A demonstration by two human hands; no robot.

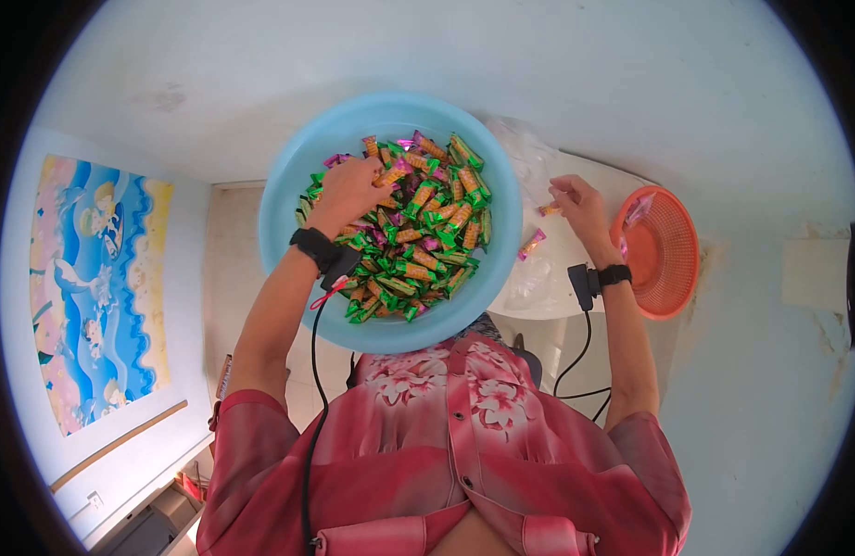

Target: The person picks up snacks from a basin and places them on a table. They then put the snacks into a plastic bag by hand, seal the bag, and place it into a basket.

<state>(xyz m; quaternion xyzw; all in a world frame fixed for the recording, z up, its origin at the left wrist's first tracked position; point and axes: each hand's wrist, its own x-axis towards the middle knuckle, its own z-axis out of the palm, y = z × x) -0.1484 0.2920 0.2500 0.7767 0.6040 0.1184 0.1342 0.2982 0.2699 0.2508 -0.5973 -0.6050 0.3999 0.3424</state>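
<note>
A large light-blue basin point(279, 195) holds a heap of small wrapped snacks point(423, 269), most with green ends and some with pink or purple ends. My left hand point(353, 190) reaches into the upper left of the heap, its fingers closed on a pink-ended snack point(395, 172). To the right of the basin, my right hand point(578, 204) is over a white surface, with fingers bent together at a small wrapped snack point(549, 210). Another pink-ended snack point(532, 245) lies on that surface, just below my right hand.
An orange mesh basket point(668, 255) with a few pink wrapped pieces stands right of my right hand. Clear plastic bags point(520, 153) lie on the white table point(622, 181). Cables run from both wrists. A colourful poster point(98, 287) hangs on the left wall.
</note>
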